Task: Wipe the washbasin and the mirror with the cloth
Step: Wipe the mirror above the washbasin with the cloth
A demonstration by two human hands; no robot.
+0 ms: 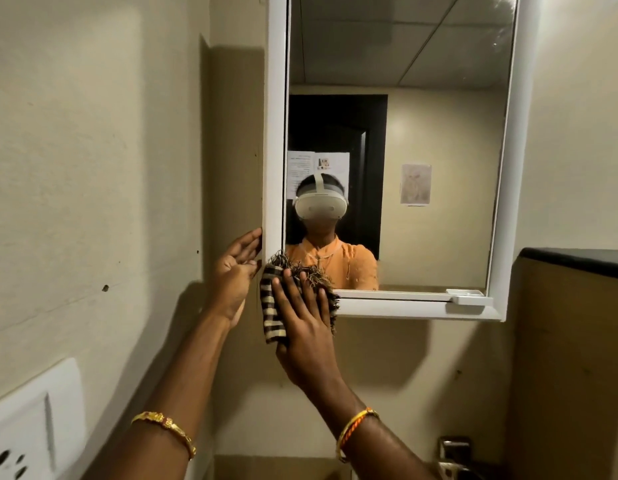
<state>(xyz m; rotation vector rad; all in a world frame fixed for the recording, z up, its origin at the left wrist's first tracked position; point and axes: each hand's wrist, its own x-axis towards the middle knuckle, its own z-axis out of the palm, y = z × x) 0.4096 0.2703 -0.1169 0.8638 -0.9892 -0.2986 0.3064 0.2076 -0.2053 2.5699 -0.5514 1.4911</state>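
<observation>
Right hand (302, 320) flat, fingers spread — presses cloth (273, 306) on mirror (404, 133) corner; left hand (236, 271) open, touching frame (274, 133).

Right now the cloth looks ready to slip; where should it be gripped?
Pinch the striped cloth at its hanging lower-left fold, coming from below left. That part droops free of the mirror frame, while the right hand only presses the rest flat with straight fingers.

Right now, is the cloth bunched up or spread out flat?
Bunched up. The striped cloth is crumpled under the right hand, its frayed fringe sticking up against the mirror's bottom left corner.
</observation>
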